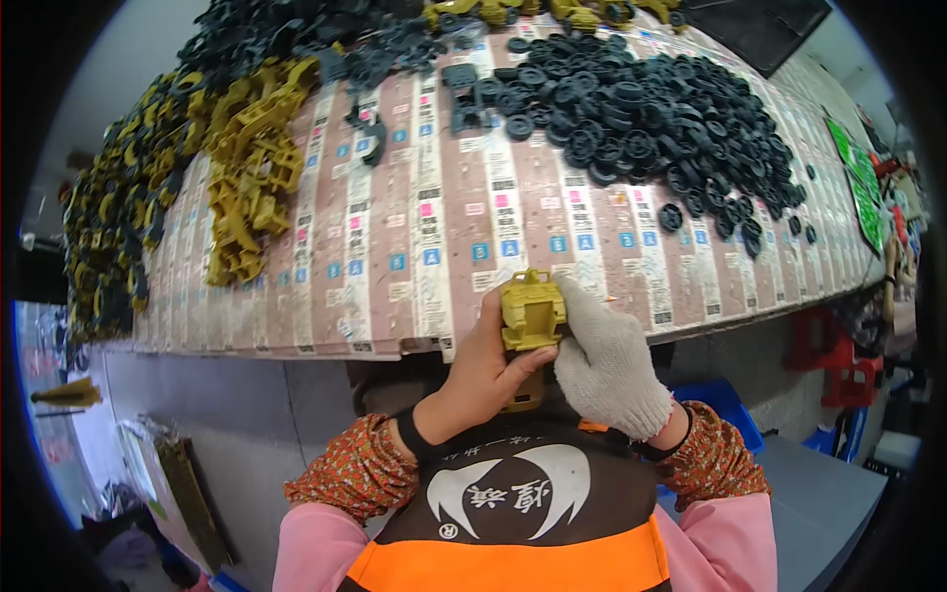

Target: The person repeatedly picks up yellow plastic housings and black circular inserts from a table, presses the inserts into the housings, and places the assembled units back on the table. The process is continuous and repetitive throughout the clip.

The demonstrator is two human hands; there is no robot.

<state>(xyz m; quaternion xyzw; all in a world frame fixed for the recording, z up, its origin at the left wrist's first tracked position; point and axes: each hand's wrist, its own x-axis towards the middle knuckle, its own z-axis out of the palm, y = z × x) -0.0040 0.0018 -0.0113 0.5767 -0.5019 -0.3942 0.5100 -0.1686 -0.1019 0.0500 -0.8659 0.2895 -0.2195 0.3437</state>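
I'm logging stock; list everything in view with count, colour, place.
plastic shell: one, yellow, centre
second plastic part: one, yellow, below, partly hidden
plastic wheels: uncountable, dark grey, table's right
moulded parts: uncountable, yellow, left and top
mixed parts: uncountable, yellow and dark, left edge
dark parts: uncountable, blue-grey, top left
table: one, pink and white, ahead
panel: one, black, top right
sheets: count unclear, green, right edge
plastic stool: at least one, red, right
tub: one, blue, lower right
apron: one, brown and orange, bottom
sleeve covers: two, orange floral, either side
left grip: one, bare, holding shell
right grip: one, pale glove, holding shell
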